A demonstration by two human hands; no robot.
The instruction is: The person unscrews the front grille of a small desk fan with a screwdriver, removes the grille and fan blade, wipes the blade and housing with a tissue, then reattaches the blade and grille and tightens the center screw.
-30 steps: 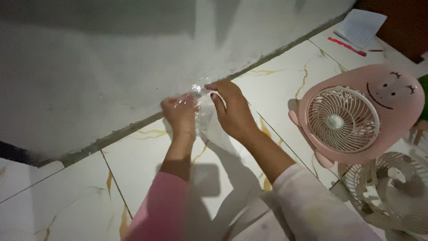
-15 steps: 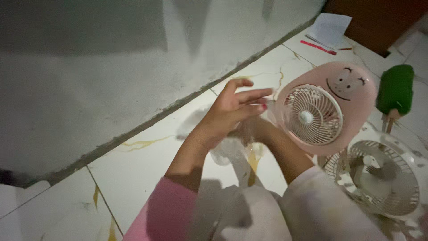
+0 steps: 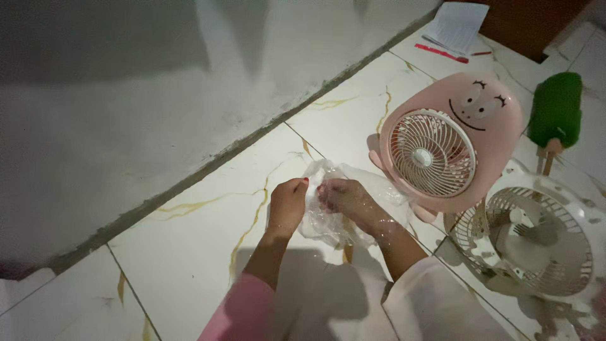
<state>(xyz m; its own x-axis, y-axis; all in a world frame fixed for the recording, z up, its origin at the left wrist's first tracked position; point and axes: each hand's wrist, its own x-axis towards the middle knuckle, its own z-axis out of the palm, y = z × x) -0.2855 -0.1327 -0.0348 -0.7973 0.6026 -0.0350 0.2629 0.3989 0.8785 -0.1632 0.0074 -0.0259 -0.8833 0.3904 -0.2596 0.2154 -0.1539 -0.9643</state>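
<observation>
Both hands are working low in the middle of the frame, over the white marbled floor tiles (image 3: 189, 252). The left hand (image 3: 287, 205) is curling its fingers into a grip on the left edge of a clear plastic bag (image 3: 328, 221), thumb and fingers pinching the crumpled film. The right hand (image 3: 344, 197) is sitting inside or under the film, which is draping over the fingers and wrist; its fingers are bending toward the left hand, but how tightly they are closing on the plastic I cannot tell through the shiny wrinkles.

The bag is lying bunched between the two hands, just above the tiles at centre frame, its long axis running roughly from the upper left toward the lower right, with the loose end trailing toward the pink fan (image 3: 451, 148).

There is one bag. Two fans are standing at the right of the frame: the pink one with a cartoon face, grille facing the camera, just beside the right hand, and a white fan (image 3: 536, 237) lying lower right, touching the pink one's base. One green brush-like object (image 3: 555, 110) is showing at the right edge, and one sheet of paper (image 3: 457, 25) with one red pen (image 3: 445, 53) at the top.
</observation>
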